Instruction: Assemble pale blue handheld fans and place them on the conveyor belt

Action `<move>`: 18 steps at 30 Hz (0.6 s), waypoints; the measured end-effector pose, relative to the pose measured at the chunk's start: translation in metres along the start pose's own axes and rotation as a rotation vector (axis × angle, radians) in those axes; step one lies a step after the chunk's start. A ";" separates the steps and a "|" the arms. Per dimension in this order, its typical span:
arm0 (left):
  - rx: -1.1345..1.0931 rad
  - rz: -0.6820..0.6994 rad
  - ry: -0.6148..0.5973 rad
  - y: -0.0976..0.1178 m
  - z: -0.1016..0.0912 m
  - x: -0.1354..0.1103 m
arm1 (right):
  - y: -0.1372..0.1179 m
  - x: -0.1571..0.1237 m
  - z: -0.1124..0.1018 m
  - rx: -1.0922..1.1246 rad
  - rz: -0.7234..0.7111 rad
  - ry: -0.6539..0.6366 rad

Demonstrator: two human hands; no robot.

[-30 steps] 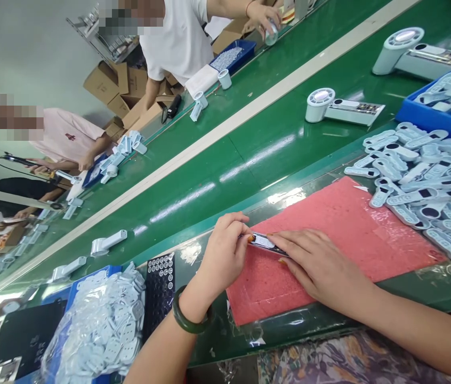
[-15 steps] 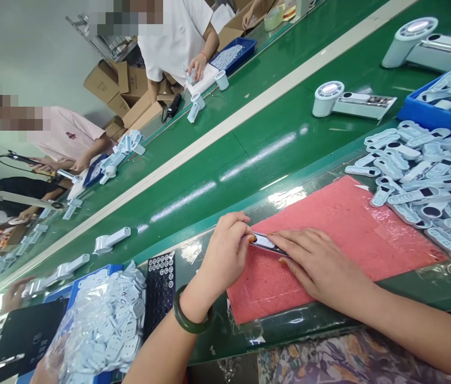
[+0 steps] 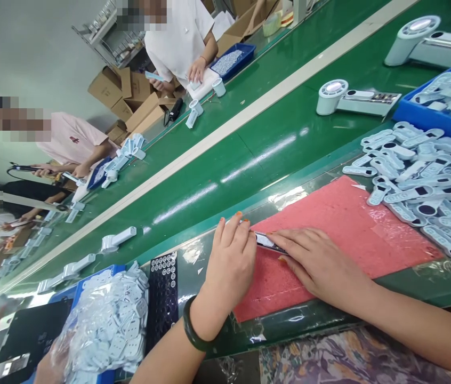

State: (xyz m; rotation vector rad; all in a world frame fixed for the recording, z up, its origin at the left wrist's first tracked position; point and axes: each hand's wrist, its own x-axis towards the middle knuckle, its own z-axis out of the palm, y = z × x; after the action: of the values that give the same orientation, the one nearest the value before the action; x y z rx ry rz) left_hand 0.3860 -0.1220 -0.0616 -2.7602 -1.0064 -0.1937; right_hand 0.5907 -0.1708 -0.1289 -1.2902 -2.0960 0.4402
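Note:
My right hand (image 3: pixel 317 261) grips a small elongated panel (image 3: pixel 264 240) between thumb and fingers, low over the red mat (image 3: pixel 369 229). The panel has a pale face and a dark edge; my right fingers cover its right part. My left hand (image 3: pixel 231 256), with a dark green bangle at the wrist, lies at the panel's left end, palm down and fingers stretched out. Its thumb is hidden, and I cannot tell whether it touches the panel. Several light-blue oval panels with dark windows (image 3: pixel 429 186) are heaped right of the mat.
A blue bin (image 3: pixel 429 114) of light-blue parts stands at the right. Left lie a black sheet of round stickers (image 3: pixel 161 288) and a plastic bag of pale pieces (image 3: pixel 105 320). Handheld fan bodies (image 3: pixel 331 98) rest on the green conveyor (image 3: pixel 249 154). Co-workers sit opposite.
My left hand has gone from a pinch at the panel's end to stretched fingers. My right hand stays on the panel. A co-worker opposite now holds up a light-blue piece.

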 end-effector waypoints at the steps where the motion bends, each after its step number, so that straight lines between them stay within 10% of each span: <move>1: -0.014 -0.010 -0.014 0.000 -0.003 -0.002 | 0.000 0.000 0.000 0.004 0.005 0.001; 7: -0.177 -0.155 0.207 -0.009 -0.015 -0.018 | 0.000 0.000 0.000 0.022 0.008 -0.005; 13: -0.065 -0.072 0.068 -0.004 0.005 -0.027 | -0.002 -0.001 0.004 -0.026 0.016 0.004; 18: -0.597 -0.178 0.100 -0.029 0.009 -0.031 | 0.001 0.003 0.001 0.012 0.028 -0.007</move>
State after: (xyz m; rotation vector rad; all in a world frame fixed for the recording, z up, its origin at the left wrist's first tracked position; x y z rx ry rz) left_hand 0.3440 -0.1177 -0.0722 -3.1189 -1.3464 -0.7653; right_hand 0.5904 -0.1678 -0.1294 -1.3142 -2.0804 0.4695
